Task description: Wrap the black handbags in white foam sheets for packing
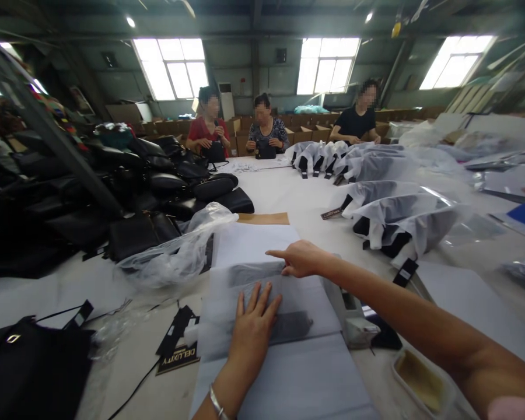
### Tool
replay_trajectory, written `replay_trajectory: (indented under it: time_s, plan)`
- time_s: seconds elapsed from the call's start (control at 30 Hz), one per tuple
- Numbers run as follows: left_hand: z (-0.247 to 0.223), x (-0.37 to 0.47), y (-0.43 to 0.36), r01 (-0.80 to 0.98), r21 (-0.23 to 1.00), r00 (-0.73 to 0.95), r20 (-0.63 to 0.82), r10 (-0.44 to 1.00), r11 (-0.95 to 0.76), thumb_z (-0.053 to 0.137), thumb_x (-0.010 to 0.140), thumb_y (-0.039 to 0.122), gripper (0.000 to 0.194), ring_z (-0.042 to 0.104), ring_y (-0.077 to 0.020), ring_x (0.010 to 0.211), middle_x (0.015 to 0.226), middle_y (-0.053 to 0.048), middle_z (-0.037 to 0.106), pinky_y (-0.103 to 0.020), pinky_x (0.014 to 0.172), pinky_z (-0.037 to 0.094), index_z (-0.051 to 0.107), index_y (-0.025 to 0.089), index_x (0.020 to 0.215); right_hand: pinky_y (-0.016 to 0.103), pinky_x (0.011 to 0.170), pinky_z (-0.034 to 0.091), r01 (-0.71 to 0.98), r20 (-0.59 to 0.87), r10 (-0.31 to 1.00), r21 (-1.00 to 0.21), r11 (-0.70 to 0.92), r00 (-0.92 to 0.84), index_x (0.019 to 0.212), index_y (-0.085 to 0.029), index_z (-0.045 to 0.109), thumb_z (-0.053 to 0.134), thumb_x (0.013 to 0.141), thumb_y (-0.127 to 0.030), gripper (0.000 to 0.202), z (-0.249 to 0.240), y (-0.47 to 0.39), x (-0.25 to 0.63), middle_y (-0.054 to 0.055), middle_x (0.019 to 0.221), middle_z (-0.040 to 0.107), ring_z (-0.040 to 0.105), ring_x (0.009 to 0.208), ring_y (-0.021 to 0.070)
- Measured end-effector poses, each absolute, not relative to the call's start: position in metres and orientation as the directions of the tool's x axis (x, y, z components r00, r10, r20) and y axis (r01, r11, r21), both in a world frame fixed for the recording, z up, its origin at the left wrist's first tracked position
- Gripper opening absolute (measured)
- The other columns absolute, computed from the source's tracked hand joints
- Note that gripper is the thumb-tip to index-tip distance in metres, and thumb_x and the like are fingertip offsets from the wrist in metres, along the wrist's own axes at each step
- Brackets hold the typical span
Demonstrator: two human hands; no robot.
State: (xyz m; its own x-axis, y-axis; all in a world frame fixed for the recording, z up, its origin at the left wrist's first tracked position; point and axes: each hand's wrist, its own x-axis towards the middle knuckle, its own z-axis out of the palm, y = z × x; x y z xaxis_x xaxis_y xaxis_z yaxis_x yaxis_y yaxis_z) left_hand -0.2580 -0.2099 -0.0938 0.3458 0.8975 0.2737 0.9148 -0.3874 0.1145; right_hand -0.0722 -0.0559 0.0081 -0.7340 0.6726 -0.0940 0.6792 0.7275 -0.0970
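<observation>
Worktable [266, 186] | left hand [254, 321]: fingers spread on sheet [300, 300] | right hand [304, 258]: index extended, grip unclear

Bag pile [161, 182] blocks left, wrapped bags [402, 210] right; tabletop lane [271, 191] beyond fingers [277, 254].

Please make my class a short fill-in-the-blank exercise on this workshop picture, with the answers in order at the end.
1. The left hand lies on translucent wrapping, with a shiny ____ around its wrist.
2. The right hand has its ____ finger stretched out.
3. The black card to the left of the wrapping bears the large word ____.
4. Across the table, the number of people facing the camera side is ____.

Missing words: bracelet; index; DELUXITY; three.
</observation>
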Motion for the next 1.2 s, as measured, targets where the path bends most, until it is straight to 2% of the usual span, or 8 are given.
replay_trajectory:
  time_s: [0.17,0.3,0.5,0.67,0.8,1.0,1.1,1.2]
  plan:
    - [-0.091,-0.257,-0.211,0.914,0.12,0.346,0.264,0.9,-0.387,0.051,0.094,0.015,0.05,0.035,-0.0308,0.144,0.155,-0.003,0.04,-0.064,0.111,0.034,0.051,0.036,0.139,0.032,0.075,0.045,0.748,-0.072,0.745,-0.105,0.655,-0.663,0.142,-0.03,0.052,0.083,0.065,-0.05,0.086,0.005,-0.043,-0.067,0.008,0.082,0.076,0.07,0.087,0.0311]
    - [-0.088,-0.257,-0.212,0.914,0.134,0.342,0.256,0.904,-0.384,0.052,0.094,0.015,0.049,0.036,-0.0308,0.143,0.154,-0.005,0.041,-0.063,0.111,0.035,0.052,0.034,0.139,0.028,0.072,0.046,0.818,-0.036,0.844,-0.272,0.507,-0.535,0.131,-0.032,0.063,0.087,0.053,-0.06,0.086,-0.003,-0.029,-0.051,0.002,0.077,0.075,0.07,0.085,0.0279]
    - [-0.085,-0.258,-0.212,0.913,0.147,0.341,0.237,0.91,-0.381,0.052,0.094,0.017,0.047,0.036,-0.0298,0.143,0.154,-0.003,0.041,-0.063,0.111,0.034,0.053,0.035,0.137,0.033,0.077,0.048,0.908,0.152,0.956,-0.305,0.288,-0.252,0.132,-0.023,0.059,0.055,0.092,-0.04,0.044,-0.009,-0.062,-0.004,0.005,0.096,0.076,0.069,0.087,0.0242]
    - [-0.087,-0.258,-0.212,0.909,0.158,0.34,0.25,0.907,-0.385,0.05,0.094,0.016,0.048,0.035,-0.0292,0.144,0.154,-0.003,0.041,-0.063,0.111,0.034,0.052,0.035,0.138,0.041,0.099,0.045,0.902,0.265,0.964,-0.42,0.101,0.016,0.106,-0.021,0.071,0.055,0.087,-0.048,0.037,-0.036,-0.145,0.047,0.01,0.119,0.069,0.063,0.111,0.0287]
    - [-0.089,-0.259,-0.212,0.907,0.163,0.337,0.275,0.901,-0.389,0.051,0.093,0.014,0.05,0.034,-0.03,0.144,0.154,-0.003,0.041,-0.063,0.112,0.034,0.053,0.035,0.138,0.046,0.107,0.04,0.768,0.08,0.974,-0.63,-0.116,0.212,0.084,-0.023,0.077,0.058,0.076,-0.059,0.042,-0.063,-0.203,0.069,0.011,0.131,0.064,0.057,0.123,0.0335]
    - [-0.101,-0.261,-0.206,0.905,0.192,0.336,0.225,0.915,-0.38,0.051,0.09,0.011,0.056,0.036,-0.0316,0.143,0.155,-0.002,0.038,-0.065,0.111,0.035,0.052,0.039,0.139,0.045,0.105,0.044,0.332,-0.252,0.909,-0.871,-0.362,0.331,0.077,-0.028,0.08,0.067,0.058,-0.068,0.046,-0.087,-0.226,0.075,0.006,0.135,0.061,0.059,0.121,0.037]
    - [-0.107,-0.262,-0.199,0.899,0.219,0.341,0.193,0.92,-0.379,0.051,0.09,0.012,0.058,0.031,-0.0318,0.145,0.157,0.0,0.032,-0.066,0.112,0.032,0.049,0.04,0.141,0.044,0.097,0.051,0.205,-0.282,0.887,-0.905,-0.372,0.365,0.075,-0.03,0.081,0.073,0.052,-0.065,0.043,-0.092,-0.221,0.076,0.005,0.133,0.062,0.06,0.119,0.0378]
    - [-0.109,-0.262,-0.198,0.902,0.23,0.333,0.173,0.927,-0.367,0.051,0.09,0.013,0.058,0.029,-0.0317,0.145,0.158,0.001,0.03,-0.067,0.113,0.029,0.048,0.041,0.141,0.043,0.088,0.057,0.255,-0.202,0.882,-0.908,-0.332,0.427,0.072,-0.033,0.08,0.073,0.05,-0.064,0.039,-0.086,-0.223,0.075,0.004,0.13,0.064,0.062,0.115,0.0382]
